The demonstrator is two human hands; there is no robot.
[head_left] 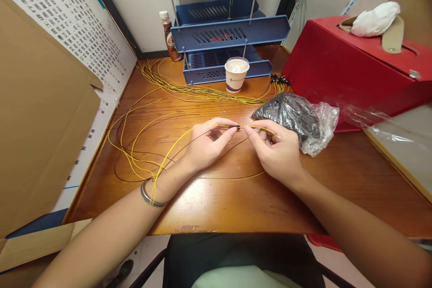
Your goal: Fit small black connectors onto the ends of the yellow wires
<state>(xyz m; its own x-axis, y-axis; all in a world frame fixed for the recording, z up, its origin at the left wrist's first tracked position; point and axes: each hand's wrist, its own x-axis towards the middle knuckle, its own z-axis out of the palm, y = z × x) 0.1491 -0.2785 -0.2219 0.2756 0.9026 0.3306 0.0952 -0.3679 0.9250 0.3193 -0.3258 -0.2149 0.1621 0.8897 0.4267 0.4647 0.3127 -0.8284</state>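
My left hand (211,141) pinches a small black piece (238,128) between thumb and fingertips. A yellow wire (175,141) and a dark wire run from that piece back over my left wrist, beside a metal bangle (148,193). Just to the right, my right hand (278,144) is closed on the yellow wire, its thumb and forefinger pressed together. Whether the wire passes through the black piece is too small to tell. Loose loops of yellow and dark wire (131,148) lie on the table left of my hands.
Behind my hands lies a long bundle of wires (202,92), with black ends (280,82) at its right. A clear bag of black parts (290,114) sits beyond my right hand. Also there: a paper cup (236,76), a bottle (170,38), a blue rack (229,33) and a red box (324,67).
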